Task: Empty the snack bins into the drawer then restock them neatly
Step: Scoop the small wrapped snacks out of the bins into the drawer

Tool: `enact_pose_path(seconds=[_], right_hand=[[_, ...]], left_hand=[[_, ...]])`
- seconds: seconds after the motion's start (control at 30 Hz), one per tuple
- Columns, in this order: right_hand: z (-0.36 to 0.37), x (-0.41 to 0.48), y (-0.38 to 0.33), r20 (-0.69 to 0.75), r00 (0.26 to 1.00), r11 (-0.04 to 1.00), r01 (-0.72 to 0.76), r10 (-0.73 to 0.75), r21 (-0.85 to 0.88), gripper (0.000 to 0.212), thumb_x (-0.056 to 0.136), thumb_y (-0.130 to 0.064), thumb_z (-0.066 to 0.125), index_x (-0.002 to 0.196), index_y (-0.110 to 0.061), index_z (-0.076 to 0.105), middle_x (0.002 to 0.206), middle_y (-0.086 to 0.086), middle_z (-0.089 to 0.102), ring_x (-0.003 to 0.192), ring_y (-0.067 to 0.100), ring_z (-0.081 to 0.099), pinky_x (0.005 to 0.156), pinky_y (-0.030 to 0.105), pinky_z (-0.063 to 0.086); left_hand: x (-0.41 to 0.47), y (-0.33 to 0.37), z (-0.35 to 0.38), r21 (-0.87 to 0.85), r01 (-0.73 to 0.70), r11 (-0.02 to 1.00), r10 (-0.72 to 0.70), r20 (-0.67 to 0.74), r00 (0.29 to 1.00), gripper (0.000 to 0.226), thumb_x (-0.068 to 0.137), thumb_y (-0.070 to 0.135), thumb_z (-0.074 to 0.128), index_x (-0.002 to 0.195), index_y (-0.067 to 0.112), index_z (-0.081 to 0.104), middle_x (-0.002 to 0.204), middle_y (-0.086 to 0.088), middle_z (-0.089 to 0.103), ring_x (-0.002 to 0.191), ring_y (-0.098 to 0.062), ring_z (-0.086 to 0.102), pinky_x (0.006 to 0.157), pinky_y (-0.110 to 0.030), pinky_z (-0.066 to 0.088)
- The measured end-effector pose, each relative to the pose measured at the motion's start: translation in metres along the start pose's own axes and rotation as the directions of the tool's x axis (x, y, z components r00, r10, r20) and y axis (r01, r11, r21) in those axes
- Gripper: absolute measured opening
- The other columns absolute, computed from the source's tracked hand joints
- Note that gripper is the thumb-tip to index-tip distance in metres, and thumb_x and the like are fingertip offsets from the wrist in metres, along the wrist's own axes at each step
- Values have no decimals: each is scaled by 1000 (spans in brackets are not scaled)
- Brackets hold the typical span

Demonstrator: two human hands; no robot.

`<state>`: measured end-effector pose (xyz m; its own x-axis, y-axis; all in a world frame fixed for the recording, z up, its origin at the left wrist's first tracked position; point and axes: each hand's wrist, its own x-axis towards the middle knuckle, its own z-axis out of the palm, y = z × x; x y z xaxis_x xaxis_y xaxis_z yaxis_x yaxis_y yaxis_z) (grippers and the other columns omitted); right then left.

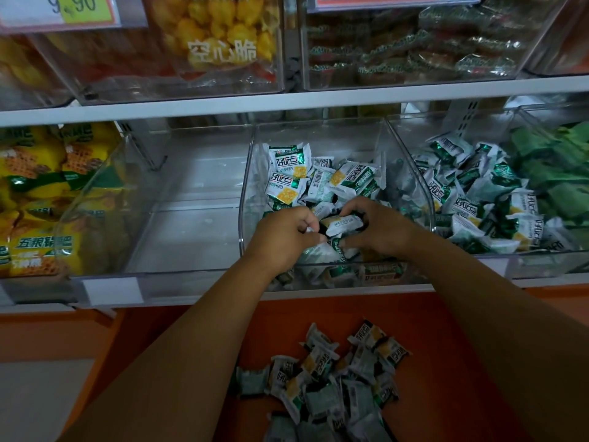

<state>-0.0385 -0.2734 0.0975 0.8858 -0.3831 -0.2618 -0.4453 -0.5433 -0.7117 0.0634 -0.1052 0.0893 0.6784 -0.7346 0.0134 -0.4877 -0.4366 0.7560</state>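
A clear plastic bin (251, 173) on the lower shelf holds several small white-and-green snack packets (290, 177). Both my hands reach into its front part. My left hand (283, 234) has its fingers curled round packets at the bin's front. My right hand (379, 228) grips a white packet (342, 223) between thumb and fingers, close against the left hand. Below the shelf, an orange drawer (446, 362) holds a loose pile of the same packets (338, 384).
Left of the working bin stands a clear bin with nothing in it (178, 199), then a bin of yellow snack bags (38, 199). To the right is another bin of white-green packets (484, 193). The upper shelf (287, 100) carries more clear bins.
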Motion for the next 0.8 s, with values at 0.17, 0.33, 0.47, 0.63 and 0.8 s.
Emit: enact_pose_path(seconds=[0.17, 0.33, 0.47, 0.63, 0.8], right_hand=[[-1, -5, 1, -110, 991, 997, 80, -77, 18, 38, 83, -20, 75, 114, -24, 54, 90, -8, 51, 71, 10, 50, 57, 22, 39], [-2, -15, -5, -270, 956, 973, 160, -111, 165, 31, 84, -17, 74, 110, -25, 60, 96, -10, 57, 80, 9, 60, 65, 21, 53], [-7, -44, -17, -436, 887, 940, 265, -151, 215, 30, 85, -15, 73, 110, -27, 61, 104, -7, 60, 82, 1, 58, 72, 13, 52], [-13, -105, -29, -478, 847, 927, 341, -230, 158, 33, 85, -20, 73, 110, -35, 58, 109, -10, 60, 89, -3, 60, 69, 8, 48], [21, -159, -4, -323, 920, 970, 244, -224, 20, 36, 84, -28, 73, 114, -38, 57, 106, -24, 50, 86, -5, 57, 70, 5, 43]], left_hand=[[-2, 1, 1, -14, -58, 998, 56, -123, 991, 21, 84, 27, 74, 75, 33, 57, 93, 2, 67, 90, -14, 60, 70, -23, 42], [-8, 8, 1, -34, -137, 990, 123, -271, 955, 13, 86, 23, 73, 81, 23, 61, 82, 11, 63, 78, -3, 55, 66, -21, 38], [-18, 29, -9, -64, -216, 974, 170, -424, 890, 12, 89, 22, 70, 85, 19, 59, 84, 3, 64, 77, -9, 55, 68, -19, 44], [-63, 59, -14, 0, -305, 952, 278, -409, 869, 13, 89, 25, 70, 85, 24, 57, 85, -2, 67, 80, -15, 60, 69, -25, 50], [-120, 25, 18, 5, -210, 978, 202, -293, 934, 18, 90, 32, 68, 80, 31, 52, 64, 6, 52, 58, -9, 50, 56, -32, 44]])
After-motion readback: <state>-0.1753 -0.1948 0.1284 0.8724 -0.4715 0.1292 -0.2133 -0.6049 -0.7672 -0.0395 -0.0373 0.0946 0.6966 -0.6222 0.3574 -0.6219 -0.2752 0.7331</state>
